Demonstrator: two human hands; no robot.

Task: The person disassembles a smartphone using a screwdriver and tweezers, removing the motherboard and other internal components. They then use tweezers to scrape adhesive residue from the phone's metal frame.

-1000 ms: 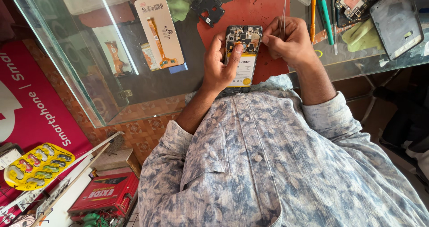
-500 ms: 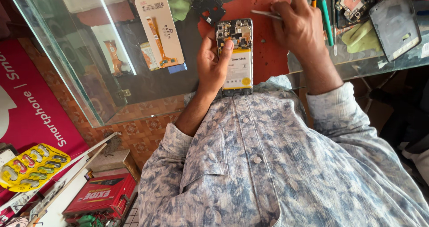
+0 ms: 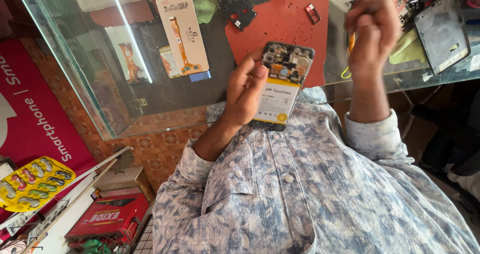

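Observation:
My left hand [image 3: 245,91] grips an opened smartphone [image 3: 282,86] from its left side, raised above the counter and close to my chest. The phone's back is off, showing a white battery and the circuit board near the camera end. My right hand [image 3: 372,29] is up to the right of the phone, blurred, its fingers curled into a fist; the thin metal tool it held is hidden inside. A red work mat [image 3: 285,24] lies on the glass beneath both hands.
On the glass counter [image 3: 75,69] lie a phone display panel with an orange flex cable [image 3: 182,31], a black frame part [image 3: 237,6], a small red-black part [image 3: 312,14], a grey back cover [image 3: 442,31] and a green cloth [image 3: 407,46]. Below left are a yellow blister pack [image 3: 32,184] and a red box [image 3: 107,216].
My left hand lifted the phone off the mat and drew it toward my chest. My right hand moved from the phone's top end out to the right and closed into a fist.

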